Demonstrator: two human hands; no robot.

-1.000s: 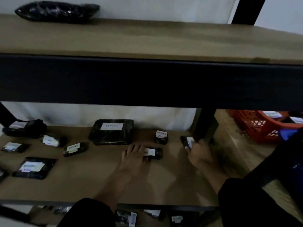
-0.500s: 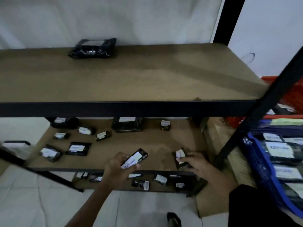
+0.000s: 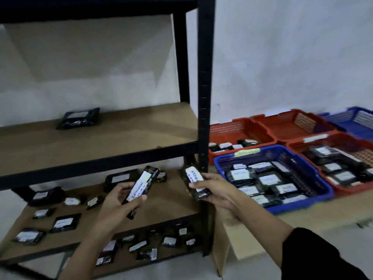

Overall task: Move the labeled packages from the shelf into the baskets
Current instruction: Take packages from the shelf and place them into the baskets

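Hands first: 2 in view, each w/ 1 black wrapped pkg. Left hand (image 3: 119, 201) has fingers curled round a long package (image 3: 142, 186), tilted, white label up reading "RETURN". Right hand (image 3: 214, 188) has fingers and thumb clamped on a shorter package (image 3: 194, 181), label also starting "RETU". Both pkgs are held up in front of the shelf unit (image 3: 202, 118), off the boards, near the black front post.

Bottom board (image 3: 125, 257): several small labeled pkgs, too blurred to count exactly. Middle board (image 3: 167, 201), behind the hands: approx 9 labeled pkgs visible, mostly on the left half, plus 2 at the back partly hidden by the held ones. Upper board (image 3: 121, 134): 1 pkg (image 3: 78, 118), lying flat near the rear left.

Right of the unit, on a low cardboard-coloured desk (image 3: 302, 215): 5 baskets in view. Near blue basket (image 3: 321, 190) is packed w/ labeled pkgs. Near red basket (image 3: 347, 190), just beside it, also holds many. Behind: red basket w/ a few pkgs (image 3: 232, 126), a second red basket (image 3: 286, 128), and 1 blue basket (image 3: 355, 126) cut by the frame edge.
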